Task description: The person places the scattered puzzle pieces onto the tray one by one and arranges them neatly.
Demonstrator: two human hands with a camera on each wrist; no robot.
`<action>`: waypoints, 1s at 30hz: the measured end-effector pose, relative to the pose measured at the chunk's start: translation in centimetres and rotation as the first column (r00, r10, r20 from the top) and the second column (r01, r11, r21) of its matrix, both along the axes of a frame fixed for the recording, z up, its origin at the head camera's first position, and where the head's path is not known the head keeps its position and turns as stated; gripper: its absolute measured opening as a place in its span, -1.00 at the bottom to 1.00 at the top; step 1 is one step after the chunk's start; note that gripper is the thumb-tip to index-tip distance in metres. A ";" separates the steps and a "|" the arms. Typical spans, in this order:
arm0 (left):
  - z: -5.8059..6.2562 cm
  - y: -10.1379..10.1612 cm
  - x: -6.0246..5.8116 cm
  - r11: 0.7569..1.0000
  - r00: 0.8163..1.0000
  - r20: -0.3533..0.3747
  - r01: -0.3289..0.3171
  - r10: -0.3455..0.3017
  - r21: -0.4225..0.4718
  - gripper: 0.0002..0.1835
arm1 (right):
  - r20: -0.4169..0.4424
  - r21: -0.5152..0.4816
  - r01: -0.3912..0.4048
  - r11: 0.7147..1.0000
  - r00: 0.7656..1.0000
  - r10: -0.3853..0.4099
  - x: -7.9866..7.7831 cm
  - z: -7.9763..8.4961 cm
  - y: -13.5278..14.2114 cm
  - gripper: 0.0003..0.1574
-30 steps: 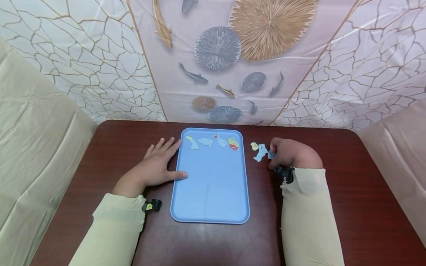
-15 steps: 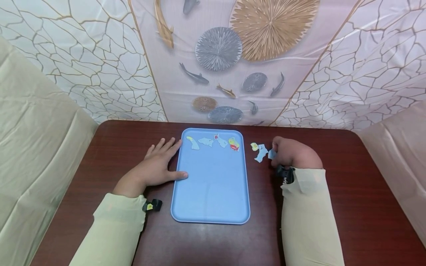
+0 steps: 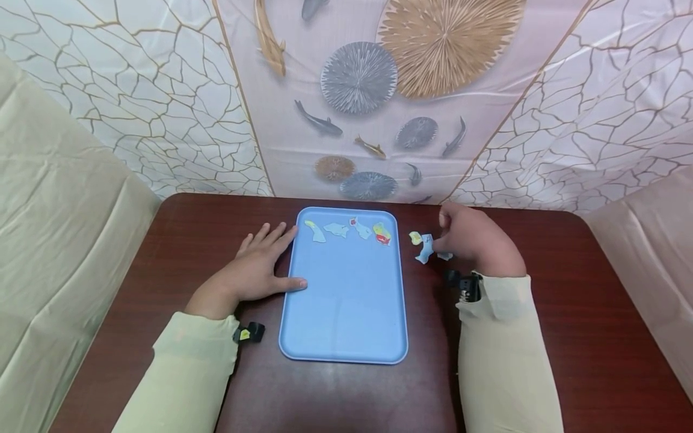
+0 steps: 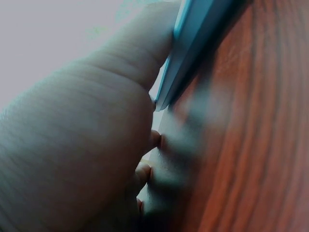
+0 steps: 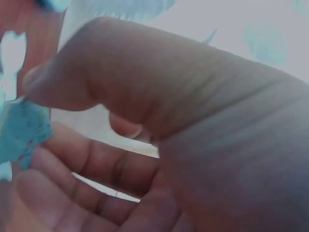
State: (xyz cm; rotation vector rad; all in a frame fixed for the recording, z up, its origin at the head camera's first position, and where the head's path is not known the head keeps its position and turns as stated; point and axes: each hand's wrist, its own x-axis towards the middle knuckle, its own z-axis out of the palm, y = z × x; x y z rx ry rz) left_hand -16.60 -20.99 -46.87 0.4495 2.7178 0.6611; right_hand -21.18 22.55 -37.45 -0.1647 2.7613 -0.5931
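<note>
Right hand (image 3: 473,240) in a pinch, thumb against fingers, on a dotted blue piece (image 5: 21,133): visible in the right wrist view, masked by the hand itself in the head view. Position of that piece: over the far part of the worktop (image 3: 585,313), rightward of the tray (image 3: 346,313), near its far right corner. Long axis not readable, one end being out of view. Governing relation, by judgement: tray to the left of the pinch, right edge foremost, with the right hand clearly nearer to the piece than the left.

Beneath the right hand, on the worktop: a half-covered piece (image 3: 446,256). Next leftward: a pale piece (image 3: 425,249), long axis roughly far to near. Between this and the tray's right edge: a small yellow piece (image 3: 415,238).

Along the tray's far edge, from left corner to right: a curved piece (image 3: 316,233), a plain piece (image 3: 337,229), a red-marked piece (image 3: 361,228) and a yellow-and-red piece (image 3: 382,234). At the tray's left edge: left hand (image 3: 251,267), fingers straight and spread, thumb across the rim, without any piece. Behind the worktop's far edge: a patterned backdrop (image 3: 368,144).
</note>
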 end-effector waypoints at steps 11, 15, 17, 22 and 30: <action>-0.2 -0.2 -0.1 1.000 1.000 -0.004 0.005 -0.005 0.007 0.36 | -0.211 -0.097 -0.133 0.986 0.971 0.110 0.3 -0.4 -6.3 -0.61; -0.1 -0.3 -0.1 1.000 1.000 -0.002 0.006 -0.006 0.011 0.36 | -0.299 -0.132 -0.213 0.968 0.940 0.166 0.7 -0.9 -8.9 -0.59; 0.1 -0.3 -0.1 1.000 1.000 -0.001 0.005 -0.005 0.011 0.36 | -0.338 -0.144 -0.256 0.956 0.921 0.196 0.9 -1.1 -10.2 -0.61; 0.1 -0.2 -0.1 1.000 1.000 0.001 -0.002 0.002 0.004 0.35 | -0.412 -0.157 -0.341 0.927 0.875 0.253 1.4 -2.0 -12.8 -0.64; 0.3 0.0 -0.1 1.000 1.000 0.007 -0.014 0.014 -0.012 0.36 | -0.477 -0.152 -0.433 0.888 0.820 0.318 1.5 -4.0 -15.1 -0.67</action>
